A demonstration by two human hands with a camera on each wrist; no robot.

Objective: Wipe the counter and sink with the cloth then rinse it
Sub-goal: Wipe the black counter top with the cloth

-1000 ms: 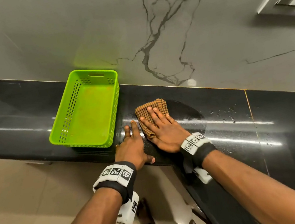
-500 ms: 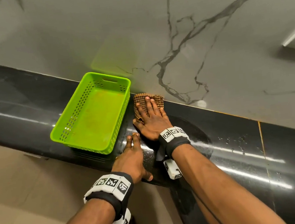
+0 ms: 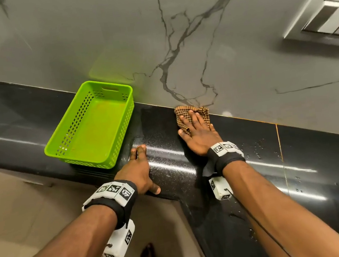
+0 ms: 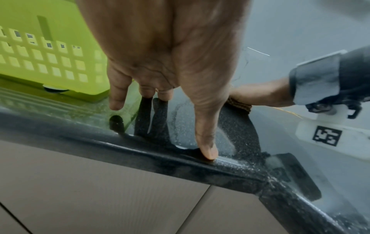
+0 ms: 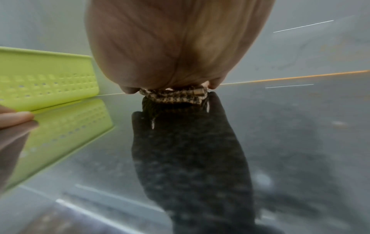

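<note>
A brown checked cloth (image 3: 192, 112) lies bunched on the black counter (image 3: 251, 139), right against the marble back wall. My right hand (image 3: 199, 134) lies flat on it, fingers straight and spread, pressing it down. In the right wrist view the cloth (image 5: 174, 95) peeks out under my right hand (image 5: 176, 47). My left hand (image 3: 137, 170) rests flat on the counter near its front edge, holding nothing. In the left wrist view its thumb (image 4: 207, 150) touches the counter's edge and the cloth (image 4: 239, 104) shows beyond it. A wet smear covers the counter between the hands.
An empty lime-green perforated basket (image 3: 91, 125) stands on the counter just left of both hands. Water droplets (image 3: 259, 155) dot the counter to the right. A switch plate (image 3: 326, 21) sits on the wall at upper right. The counter turns a corner toward me; tiled floor lies below.
My right hand pushed the cloth to the back wall beside the basket, then slid it right along the wall. The left hand has stayed near the front edge.
</note>
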